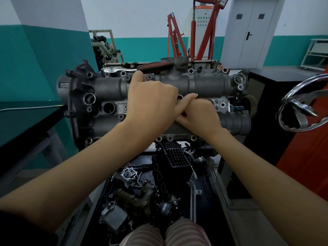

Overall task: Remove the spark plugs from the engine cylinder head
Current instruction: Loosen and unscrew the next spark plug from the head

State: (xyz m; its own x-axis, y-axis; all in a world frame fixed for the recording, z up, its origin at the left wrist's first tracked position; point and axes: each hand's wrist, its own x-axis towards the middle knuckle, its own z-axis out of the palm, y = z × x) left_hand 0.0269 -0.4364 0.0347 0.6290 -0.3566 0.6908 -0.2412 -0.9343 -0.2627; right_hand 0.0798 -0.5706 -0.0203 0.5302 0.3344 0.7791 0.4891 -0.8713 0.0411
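Note:
The grey engine cylinder head [204, 84] lies across the middle of the view. My left hand [152, 102] rests on top of it near the centre, with its fingers curled down and out of sight. A small round metal end [180, 98] shows at its knuckles; what it belongs to is unclear. My right hand [198, 116] presses against the left one, one finger stretched along the head, the others hidden. One open plug well [108, 107] shows to the left. A ratchet with a chrome shaft [117, 69] and a red-black grip [156, 65] lies on the head's far side.
Below the head a tray holds loose engine parts [134, 197] and a black manifold [174, 157]. A black bench [26, 121] runs along the left. A chrome ring-shaped fixture [301, 107] and a black cabinet [276, 73] stand right. A red hoist [204, 36] stands behind.

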